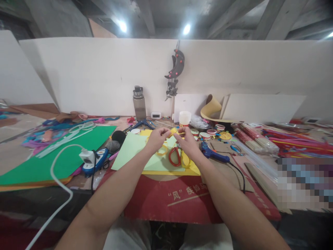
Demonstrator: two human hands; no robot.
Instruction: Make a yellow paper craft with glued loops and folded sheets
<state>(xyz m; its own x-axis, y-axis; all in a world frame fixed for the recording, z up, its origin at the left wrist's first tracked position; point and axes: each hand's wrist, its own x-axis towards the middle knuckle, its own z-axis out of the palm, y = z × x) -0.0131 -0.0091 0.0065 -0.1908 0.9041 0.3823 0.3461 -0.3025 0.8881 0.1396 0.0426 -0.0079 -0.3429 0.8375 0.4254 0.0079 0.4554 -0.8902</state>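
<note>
My left hand (pixel 156 139) and my right hand (pixel 186 139) meet above the middle of the table. Between their fingertips they pinch a small yellow piece (pixel 173 131), whose exact shape is too small to tell. Under my hands lie a pale green sheet (pixel 132 152) and a yellow sheet (pixel 156 172). Red-handled scissors (pixel 174 157) rest on the sheets, just below my hands. A yellow ring-like cutout (pixel 162 150) lies left of the scissors, and a yellow strip piece (pixel 185 160) lies right of them.
A blue glue gun (pixel 214 155) lies at the right, its cord trailing forward. Green sheets (pixel 65 156) and a blue power strip (pixel 95 164) are at the left. Behind stand a bottle (pixel 139 106) and a white cup (pixel 184 118). Bundled sticks (pixel 253 139) lie farther right.
</note>
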